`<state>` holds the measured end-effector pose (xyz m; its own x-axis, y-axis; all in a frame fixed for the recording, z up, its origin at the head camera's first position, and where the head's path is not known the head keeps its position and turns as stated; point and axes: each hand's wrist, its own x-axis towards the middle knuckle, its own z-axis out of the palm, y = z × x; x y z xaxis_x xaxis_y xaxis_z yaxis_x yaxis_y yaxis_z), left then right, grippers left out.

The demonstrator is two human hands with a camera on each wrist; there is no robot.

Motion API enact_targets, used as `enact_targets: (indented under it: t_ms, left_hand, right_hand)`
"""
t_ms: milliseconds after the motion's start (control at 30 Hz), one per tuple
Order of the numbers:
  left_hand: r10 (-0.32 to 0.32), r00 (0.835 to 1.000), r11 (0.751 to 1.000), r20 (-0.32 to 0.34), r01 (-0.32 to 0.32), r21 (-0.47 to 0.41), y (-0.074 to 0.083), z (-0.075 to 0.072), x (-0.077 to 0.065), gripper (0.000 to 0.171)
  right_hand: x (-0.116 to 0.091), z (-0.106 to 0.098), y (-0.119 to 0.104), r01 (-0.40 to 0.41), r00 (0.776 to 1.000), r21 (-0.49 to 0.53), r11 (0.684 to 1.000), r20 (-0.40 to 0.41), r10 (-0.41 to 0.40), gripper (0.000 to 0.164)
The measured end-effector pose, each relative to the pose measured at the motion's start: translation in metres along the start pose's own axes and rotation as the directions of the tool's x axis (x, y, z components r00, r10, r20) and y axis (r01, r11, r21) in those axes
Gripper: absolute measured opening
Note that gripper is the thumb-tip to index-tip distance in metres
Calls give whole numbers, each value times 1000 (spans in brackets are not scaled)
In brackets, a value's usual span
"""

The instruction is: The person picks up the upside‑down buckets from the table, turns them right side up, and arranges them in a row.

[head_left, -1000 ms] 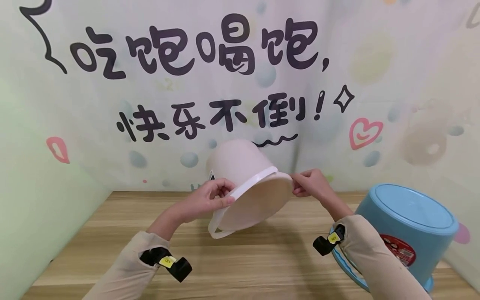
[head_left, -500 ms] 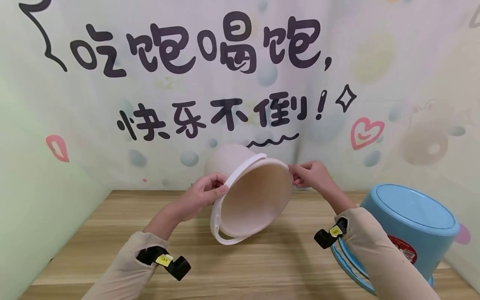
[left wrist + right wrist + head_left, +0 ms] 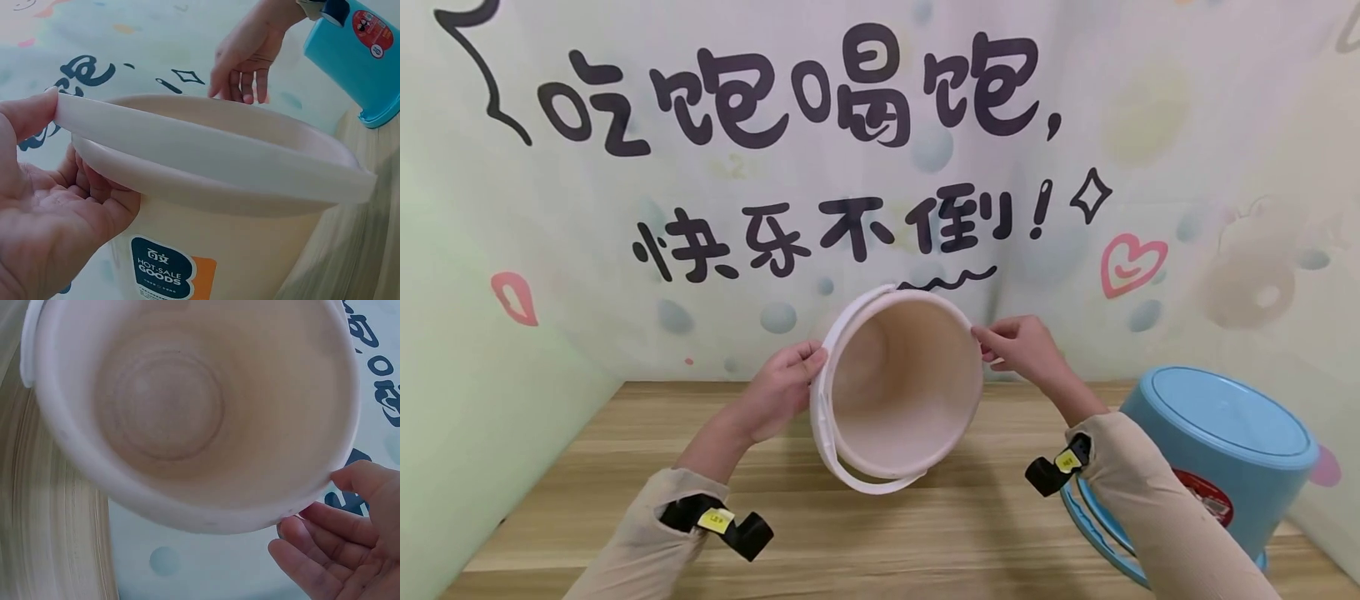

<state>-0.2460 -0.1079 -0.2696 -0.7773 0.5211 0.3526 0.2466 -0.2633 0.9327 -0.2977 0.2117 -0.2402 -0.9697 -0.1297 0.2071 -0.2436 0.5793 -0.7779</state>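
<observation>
A pale pink plastic bucket [image 3: 917, 400] hangs tilted over the table, its round mouth turned toward me and its inside showing. My left hand [image 3: 778, 387] grips its left side, thumb on the white handle [image 3: 824, 425] and fingers under the rim, as the left wrist view shows. A dark blue and orange label [image 3: 165, 269] is on the outer wall in that view. On the opposite side, my right hand [image 3: 1021, 346] pinches the rim between thumb and fingers. The right wrist view shows the bucket's bare bottom [image 3: 169, 406].
An upside-down blue bucket [image 3: 1232, 450] with a red oval label stands at the right, partly behind the right sleeve [image 3: 1165, 500]. Wood-grain table [image 3: 715, 517] lies below. A printed cloth [image 3: 880, 200] with large dark characters hangs close behind.
The pink bucket has turned from mouth-down to mouth facing me, its rim rising. My left hand has moved slightly left, and my right hand slightly up. The blue bucket stays put.
</observation>
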Motion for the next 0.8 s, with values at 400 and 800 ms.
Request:
enact_targets:
  t_ms: [400, 800]
  left_hand:
    - [42, 999, 964, -31, -48, -260, -2, -10, -5, 30]
    - [-12, 987, 873, -159, -67, -483, -2, -14, -5, 29]
  right_hand:
    - [-7, 5, 4, 23, 1000, 8, 1000, 18, -23, 33]
    - [-8, 10, 5, 20, 991, 151, 988, 130, -40, 38]
